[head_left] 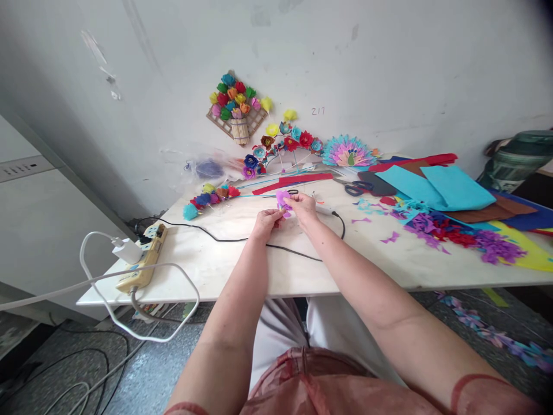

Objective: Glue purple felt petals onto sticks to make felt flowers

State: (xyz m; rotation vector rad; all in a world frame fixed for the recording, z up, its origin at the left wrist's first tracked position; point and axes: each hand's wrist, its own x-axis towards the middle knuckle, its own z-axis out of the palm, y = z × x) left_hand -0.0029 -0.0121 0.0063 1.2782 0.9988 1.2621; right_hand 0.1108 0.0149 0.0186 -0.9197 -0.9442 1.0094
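Observation:
Over the middle of the table, my two hands meet around a small purple paper flower (283, 199). My left hand (269, 222) pinches it from below, at its base. From the upper right, my right hand (303, 207) has thumb and fingers closed on a petal. Behind the flower, part of a pair of black-handled scissors (292, 192) shows. Loose purple paper pieces (391, 237) lie to the right of my hands. A black cord (298, 252) runs across the table beneath my forearms, towards a white tool (325, 211) partly hidden by my right hand.
At left stands a power strip (144, 262) with a looping white cable (196, 288). Finished paper flowers (211, 197) lie at back left. Larger scissors (356, 188), blue paper sheets (458, 187) and a pile of cut petals (453, 233) occupy the right. A flower basket decoration (239, 124) leans on the wall.

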